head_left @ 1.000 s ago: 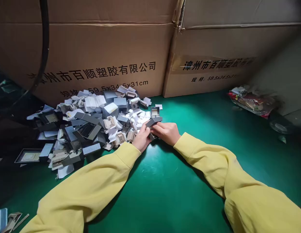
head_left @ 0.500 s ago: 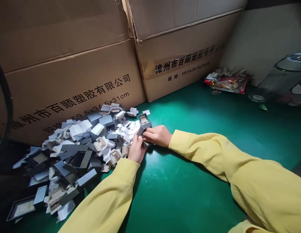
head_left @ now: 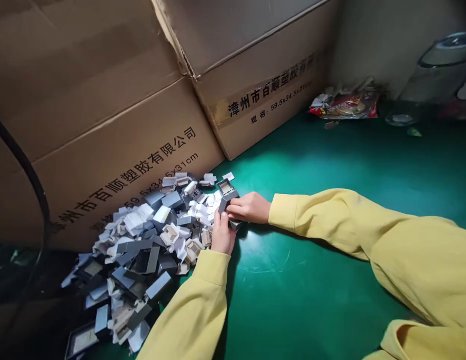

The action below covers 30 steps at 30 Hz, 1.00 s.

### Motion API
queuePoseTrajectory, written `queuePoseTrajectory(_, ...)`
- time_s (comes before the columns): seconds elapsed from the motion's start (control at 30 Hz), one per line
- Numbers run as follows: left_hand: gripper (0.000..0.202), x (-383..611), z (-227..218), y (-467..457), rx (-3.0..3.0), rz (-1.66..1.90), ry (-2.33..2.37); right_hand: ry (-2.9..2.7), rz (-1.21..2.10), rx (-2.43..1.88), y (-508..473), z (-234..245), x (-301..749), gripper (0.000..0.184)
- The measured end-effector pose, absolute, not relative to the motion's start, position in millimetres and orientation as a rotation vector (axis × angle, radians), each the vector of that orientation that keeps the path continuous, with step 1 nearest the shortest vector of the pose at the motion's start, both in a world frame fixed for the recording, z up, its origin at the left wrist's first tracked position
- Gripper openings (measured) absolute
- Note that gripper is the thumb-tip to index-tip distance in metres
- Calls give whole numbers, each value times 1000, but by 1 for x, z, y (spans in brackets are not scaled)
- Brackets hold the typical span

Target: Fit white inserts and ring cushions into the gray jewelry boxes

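A small dark-grey cardboard box [head_left: 227,198] is between my hands at the right edge of a pile. Its far part stands open, showing a pale inside, and a dark part peeks out beneath my fingers. My left hand [head_left: 222,235] grips it from the near side, thumb on top. From the right, my right hand [head_left: 252,207] has its fingers closed over it; the fingertips are partly hidden. Left of both hands lies the heap of grey boxes [head_left: 171,200], mixed with folded white card inserts [head_left: 174,236].
Two large printed cartons [head_left: 157,120] stand behind the pile on the green tabletop [head_left: 293,300]. Farther right are a red plastic packet [head_left: 345,104] and a clear jug [head_left: 424,80]. A black cable [head_left: 30,175] curves down at the left.
The camera view has tilted and shifted, so the pile and hands sit slightly farther right. Both hands keep their hold on the small box, with little visible change.
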<state>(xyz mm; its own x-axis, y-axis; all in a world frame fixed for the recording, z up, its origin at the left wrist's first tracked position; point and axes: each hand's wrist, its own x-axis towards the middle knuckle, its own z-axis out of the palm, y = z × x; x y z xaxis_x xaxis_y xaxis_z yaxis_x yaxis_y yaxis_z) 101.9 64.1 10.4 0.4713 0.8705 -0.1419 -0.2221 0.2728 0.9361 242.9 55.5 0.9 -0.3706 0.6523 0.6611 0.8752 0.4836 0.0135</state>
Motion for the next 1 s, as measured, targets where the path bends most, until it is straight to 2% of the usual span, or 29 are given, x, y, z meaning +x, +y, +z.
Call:
queuePoseTrajectory(0.33, 33, 101, 10, 66, 1001, 820, 728, -2161, -489, -1268, 56, 1, 245, 34)
queuePoseTrajectory(0.5, 25, 104, 5, 66, 976, 910, 660, -2152, -469, -1317, 51, 1, 246, 38)
queuePoseTrajectory(0.6, 26, 106, 1, 66, 919, 965, 620, -2195, -444, -1308, 50, 1, 247, 37)
queuePoseTrajectory(0.87, 32, 103, -4, 67, 697, 893, 575, -2167, -498, -1232, 49, -1, 253, 27)
queuePoseTrajectory(1.0, 37, 101, -2, 67, 655, 855, 564, -2147, -443, -1234, 48, -3, 255, 31)
